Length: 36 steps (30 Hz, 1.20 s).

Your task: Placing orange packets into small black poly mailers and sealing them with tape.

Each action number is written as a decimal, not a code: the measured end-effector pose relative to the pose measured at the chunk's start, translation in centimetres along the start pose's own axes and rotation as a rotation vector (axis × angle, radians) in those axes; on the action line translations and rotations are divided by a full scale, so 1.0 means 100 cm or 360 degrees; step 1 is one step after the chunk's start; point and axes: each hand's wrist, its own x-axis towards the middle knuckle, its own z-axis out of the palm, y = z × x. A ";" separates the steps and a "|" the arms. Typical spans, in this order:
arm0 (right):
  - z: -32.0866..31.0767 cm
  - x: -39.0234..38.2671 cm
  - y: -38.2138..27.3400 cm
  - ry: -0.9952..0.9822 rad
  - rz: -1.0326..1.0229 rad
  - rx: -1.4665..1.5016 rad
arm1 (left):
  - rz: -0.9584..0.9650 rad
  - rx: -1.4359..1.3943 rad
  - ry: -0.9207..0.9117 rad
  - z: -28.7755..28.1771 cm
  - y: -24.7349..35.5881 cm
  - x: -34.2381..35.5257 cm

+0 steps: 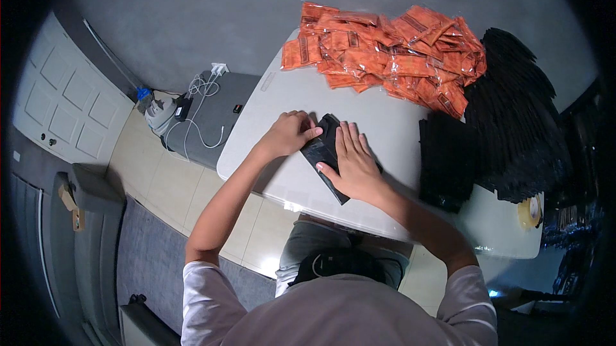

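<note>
A black folded packet, partly glossy like plastic film, lies slantwise on the white table in front of me. At its upper left end my left hand has its fingers curled in, with the thumb against the packet's edge. My right hand lies flat across the packet's right side, fingers stretched together and thumb spread, hiding part of it. Whether the packet is a bag or folded cloth in film, I cannot tell.
Orange packets in clear film are heaped at the table's far side. Black flat pieces and a tall black stack stand to the right, with a tape roll near them. A grey bench with white cables is at the left.
</note>
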 end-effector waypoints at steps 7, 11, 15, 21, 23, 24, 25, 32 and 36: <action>-0.002 -0.001 0.004 0.0007 -0.0156 -0.0065 | -0.0185 0.0264 0.0125 0.011 0.034 0.019; -0.009 0.002 -0.001 -0.0026 -0.0181 -0.0043 | -0.0169 0.0234 0.0080 0.014 0.017 0.025; -0.001 0.010 -0.004 0.0053 -0.0084 0.0041 | -0.0189 0.0203 0.0142 0.016 0.013 0.025; 0.010 0.013 -0.009 0.0026 -0.0028 -0.0031 | -0.0144 0.0273 0.0150 0.015 0.015 0.022; 0.009 0.011 -0.009 0.0053 -0.0049 0.0012 | -0.0226 0.0267 0.0166 0.014 0.020 0.024; 0.007 0.012 -0.008 0.0057 -0.0047 0.0011 | -0.0221 0.0269 0.0167 0.012 0.023 0.025; 0.007 0.012 -0.008 0.0007 -0.0033 0.0004 | -0.0240 0.0266 0.0127 0.010 0.024 0.027; 0.012 0.012 -0.008 0.0046 -0.0008 0.0007 | -0.0155 0.0219 0.0310 0.021 0.017 0.027; 0.009 0.012 -0.009 -0.0006 0.0013 0.0020 | -0.0247 0.0093 0.0274 0.022 0.014 0.028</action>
